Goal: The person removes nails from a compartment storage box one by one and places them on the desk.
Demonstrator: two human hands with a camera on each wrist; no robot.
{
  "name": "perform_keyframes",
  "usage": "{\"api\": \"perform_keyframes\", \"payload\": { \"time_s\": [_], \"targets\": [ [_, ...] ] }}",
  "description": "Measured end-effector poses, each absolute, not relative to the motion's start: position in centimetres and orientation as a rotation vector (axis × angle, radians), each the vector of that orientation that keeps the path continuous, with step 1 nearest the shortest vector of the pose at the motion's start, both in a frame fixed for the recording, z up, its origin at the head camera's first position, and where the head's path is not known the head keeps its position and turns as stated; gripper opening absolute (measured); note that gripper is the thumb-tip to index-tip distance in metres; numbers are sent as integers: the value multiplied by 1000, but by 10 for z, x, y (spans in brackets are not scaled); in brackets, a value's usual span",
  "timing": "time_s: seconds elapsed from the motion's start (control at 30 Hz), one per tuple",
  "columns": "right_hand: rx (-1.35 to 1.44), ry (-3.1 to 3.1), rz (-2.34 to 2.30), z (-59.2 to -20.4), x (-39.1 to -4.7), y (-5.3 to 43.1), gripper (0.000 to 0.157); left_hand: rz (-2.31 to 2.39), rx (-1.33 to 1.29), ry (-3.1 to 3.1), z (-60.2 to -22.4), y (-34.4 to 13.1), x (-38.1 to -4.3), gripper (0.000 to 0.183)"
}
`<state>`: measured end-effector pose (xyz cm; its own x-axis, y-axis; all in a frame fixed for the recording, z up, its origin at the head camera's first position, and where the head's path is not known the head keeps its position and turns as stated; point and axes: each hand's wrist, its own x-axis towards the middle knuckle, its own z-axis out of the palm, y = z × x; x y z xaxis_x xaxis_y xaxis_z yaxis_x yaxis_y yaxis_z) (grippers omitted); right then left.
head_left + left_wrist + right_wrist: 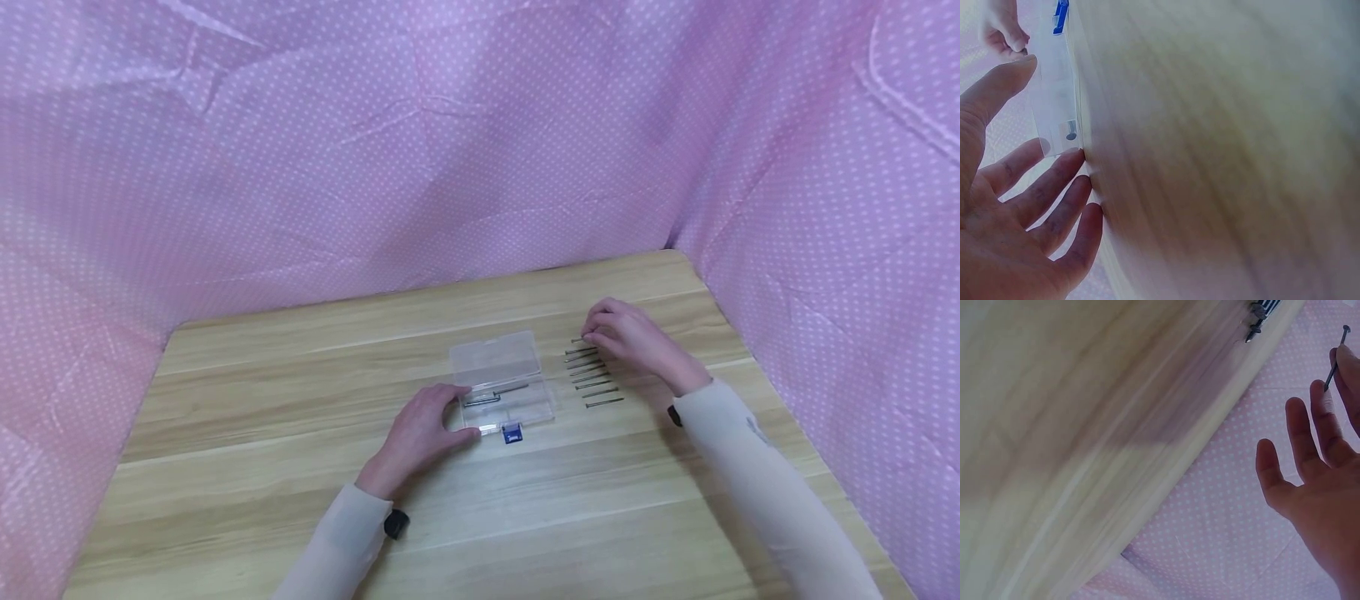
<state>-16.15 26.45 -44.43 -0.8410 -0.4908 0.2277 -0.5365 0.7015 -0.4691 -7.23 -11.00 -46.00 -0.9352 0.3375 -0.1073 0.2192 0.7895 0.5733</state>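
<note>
In the head view my left hand (pixel 422 427) spans the left end of an open clear plastic box (pixel 542 408), its thumb at the front rim and a finger near the hinge side. The left wrist view shows its fingers (pixel 1054 181) spread and only slightly bent at the box's end. A few steel nails (pixel 512 388) lie inside the box. My right hand (pixel 626 335) is above the far end of a row of nails (pixel 592 375) on the table. Between thumb and finger it pinches one nail (pixel 1335 365), seen in the right wrist view with its head upward.
The box's clear lid (pixel 495 357) lies folded back away from me, and a blue latch (pixel 512 433) sticks out at the front. Wood-grain table (pixel 300 483) surrounds everything, with pink dotted cloth (pixel 375 167) hanging behind and at the sides.
</note>
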Motion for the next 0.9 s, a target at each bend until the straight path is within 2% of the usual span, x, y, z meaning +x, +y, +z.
{"api": "perform_keyframes", "payload": {
  "time_s": [0.9],
  "targets": [
    [691,-3110,1015,-460,-185,261,9,858,416,2774,-460,-110,-71,70]
  ]
}}
